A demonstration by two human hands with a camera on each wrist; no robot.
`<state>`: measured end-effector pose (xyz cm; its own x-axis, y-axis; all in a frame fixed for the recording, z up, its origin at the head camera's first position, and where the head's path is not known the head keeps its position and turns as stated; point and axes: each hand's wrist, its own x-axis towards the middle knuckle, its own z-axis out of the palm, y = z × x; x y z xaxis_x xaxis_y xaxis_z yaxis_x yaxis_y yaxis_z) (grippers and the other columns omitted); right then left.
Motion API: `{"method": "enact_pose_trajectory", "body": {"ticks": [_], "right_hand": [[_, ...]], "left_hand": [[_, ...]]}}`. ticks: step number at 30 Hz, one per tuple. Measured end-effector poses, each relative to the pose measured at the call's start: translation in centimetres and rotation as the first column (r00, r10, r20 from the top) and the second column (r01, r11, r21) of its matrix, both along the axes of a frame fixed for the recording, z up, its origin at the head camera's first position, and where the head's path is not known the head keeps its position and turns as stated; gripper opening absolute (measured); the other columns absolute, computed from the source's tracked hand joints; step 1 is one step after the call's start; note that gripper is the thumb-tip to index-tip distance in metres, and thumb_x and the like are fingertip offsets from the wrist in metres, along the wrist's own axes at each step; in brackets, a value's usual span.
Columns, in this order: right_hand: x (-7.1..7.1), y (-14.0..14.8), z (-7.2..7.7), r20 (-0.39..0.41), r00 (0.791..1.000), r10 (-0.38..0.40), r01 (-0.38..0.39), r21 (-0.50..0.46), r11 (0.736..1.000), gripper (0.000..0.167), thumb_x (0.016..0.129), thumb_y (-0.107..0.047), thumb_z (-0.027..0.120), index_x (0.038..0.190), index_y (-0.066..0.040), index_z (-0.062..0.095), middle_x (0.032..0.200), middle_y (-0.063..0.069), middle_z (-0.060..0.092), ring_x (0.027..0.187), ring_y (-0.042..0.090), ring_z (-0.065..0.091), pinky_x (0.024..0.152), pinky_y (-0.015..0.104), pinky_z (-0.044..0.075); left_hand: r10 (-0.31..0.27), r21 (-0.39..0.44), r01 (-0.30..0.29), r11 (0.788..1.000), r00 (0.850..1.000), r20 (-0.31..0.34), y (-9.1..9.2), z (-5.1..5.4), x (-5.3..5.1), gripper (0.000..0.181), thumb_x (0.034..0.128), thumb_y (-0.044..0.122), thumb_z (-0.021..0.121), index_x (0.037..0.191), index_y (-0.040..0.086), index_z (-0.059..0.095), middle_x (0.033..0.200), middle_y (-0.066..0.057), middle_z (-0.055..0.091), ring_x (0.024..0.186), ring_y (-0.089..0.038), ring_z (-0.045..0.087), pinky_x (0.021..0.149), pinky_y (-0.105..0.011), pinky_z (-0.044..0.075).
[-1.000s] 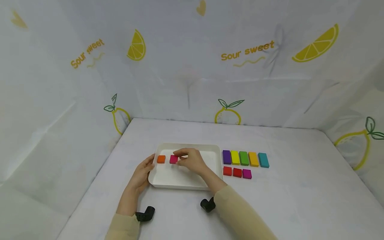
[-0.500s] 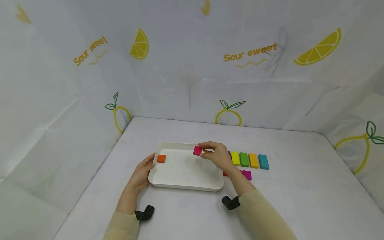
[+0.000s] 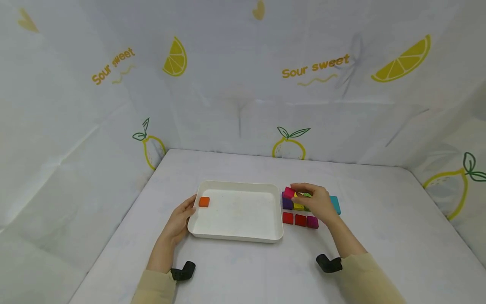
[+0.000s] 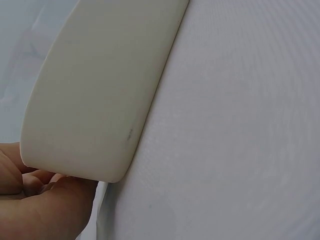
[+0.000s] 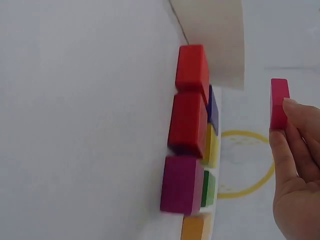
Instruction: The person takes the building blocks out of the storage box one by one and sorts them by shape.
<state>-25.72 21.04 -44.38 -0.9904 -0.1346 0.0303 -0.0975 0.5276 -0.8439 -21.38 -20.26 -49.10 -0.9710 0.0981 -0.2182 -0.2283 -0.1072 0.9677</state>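
My left hand (image 3: 177, 221) grips the left edge of a white tray (image 3: 239, 213), its thumb at the rim. In the left wrist view the fingers (image 4: 55, 205) meet the tray's outer wall (image 4: 95, 100). An orange square block (image 3: 203, 202) lies inside the tray, near its left side. To the tray's right, my right hand (image 3: 318, 205) pinches a pink square block (image 3: 289, 193) between thumb and fingers. In the right wrist view that pink block (image 5: 278, 104) is held up, away from the blocks on the table.
Beneath the right hand lies a row of longer blocks: purple (image 3: 287, 204), yellow (image 3: 298, 207), green, orange-yellow and teal (image 3: 336, 205), partly hidden. Nearer stand two red blocks (image 3: 287, 218) and a magenta block (image 3: 312, 222). A lemon-printed sheet (image 3: 228, 109) hangs behind the table.
My right hand has lifted the pink block out of the tray and carried it right, over the purple and yellow blocks. The left hand has stayed at the tray's edge.
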Motion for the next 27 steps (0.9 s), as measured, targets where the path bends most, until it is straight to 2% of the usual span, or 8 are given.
{"method": "enact_pose_trajectory", "body": {"ticks": [4,8,18,20,22,25,27], "right_hand": [[0.7,2.6,-0.2,0.005,1.0,-0.024,0.024,0.023,0.999,0.045,0.092,-0.024,0.07,0.133,-0.011,0.061,0.135,0.016,0.062,0.128,0.035,0.056,0.089,0.016,0.056],[1.3,5.0,-0.3,0.005,0.999,-0.045,0.044,0.059,0.997,0.046,0.093,-0.031,0.068,0.134,-0.011,0.061,0.136,0.016,0.061,0.129,0.035,0.053,0.084,0.006,0.049],[2.6,9.1,-0.7,0.028,0.999,-0.019,0.015,0.142,0.99,0.049,0.092,-0.037,0.068,0.134,-0.012,0.062,0.137,0.016,0.061,0.134,0.034,0.046,0.083,0.001,0.041],[2.8,9.7,-0.8,0.032,0.999,-0.007,0.002,0.159,0.987,0.05,0.091,-0.039,0.07,0.132,-0.012,0.063,0.137,0.015,0.061,0.131,0.023,0.05,0.084,0.0,0.041],[3.0,10.2,-0.9,0.037,0.999,0.009,-0.015,0.169,0.985,0.05,0.09,-0.039,0.071,0.131,-0.013,0.064,0.136,0.014,0.062,0.124,0.005,0.052,0.085,0.001,0.042],[3.3,10.6,-1.3,0.055,0.998,0.023,-0.033,0.174,0.984,0.05,0.089,-0.04,0.071,0.131,-0.013,0.064,0.135,0.015,0.063,0.123,0.007,0.053,0.084,0.003,0.045],[3.3,10.8,-1.6,0.069,0.997,0.034,-0.045,0.172,0.984,0.05,0.089,-0.038,0.071,0.131,-0.012,0.064,0.134,0.016,0.063,0.125,0.016,0.055,0.083,0.005,0.048]], "left_hand": [[-0.003,-0.007,0.003,1.0,1.0,-0.002,-0.1,0.0,0.0,0.055,0.1054,0.007,0.032,0.158,0.004,0.016,0.168,-0.013,0.01,0.156,-0.029,0.011,0.127,-0.046,0.019],[-0.007,-0.004,0.007,1.0,1.0,-0.003,-0.1,-0.1,0.0,0.055,0.1053,0.007,0.032,0.158,0.005,0.016,0.168,-0.012,0.011,0.156,-0.028,0.012,0.126,-0.045,0.019],[-0.001,-0.015,0.001,1.0,1.0,-0.003,0.0,-0.1,0.0,0.055,0.1051,0.006,0.031,0.158,0.004,0.016,0.168,-0.013,0.012,0.155,-0.029,0.014,0.126,-0.047,0.02],[-0.002,-0.014,0.002,1.0,1.0,-0.003,0.1,0.0,0.1,0.055,0.1051,0.006,0.031,0.158,0.004,0.016,0.168,-0.013,0.012,0.155,-0.029,0.015,0.126,-0.046,0.021],[-0.002,-0.01,0.002,1.0,1.0,-0.005,0.1,0.0,0.1,0.055,0.1051,0.006,0.032,0.158,0.004,0.016,0.168,-0.013,0.012,0.155,-0.03,0.015,0.126,-0.046,0.021],[-0.004,-0.004,0.004,1.0,1.0,-0.009,0.0,0.0,0.1,0.055,0.1053,0.007,0.032,0.158,0.004,0.015,0.168,-0.013,0.011,0.155,-0.03,0.014,0.126,-0.046,0.021],[-0.004,-0.001,0.004,1.0,1.0,-0.012,0.1,0.0,0.1,0.055,0.1053,0.007,0.031,0.158,0.004,0.015,0.168,-0.013,0.011,0.155,-0.03,0.015,0.126,-0.046,0.02]]}}
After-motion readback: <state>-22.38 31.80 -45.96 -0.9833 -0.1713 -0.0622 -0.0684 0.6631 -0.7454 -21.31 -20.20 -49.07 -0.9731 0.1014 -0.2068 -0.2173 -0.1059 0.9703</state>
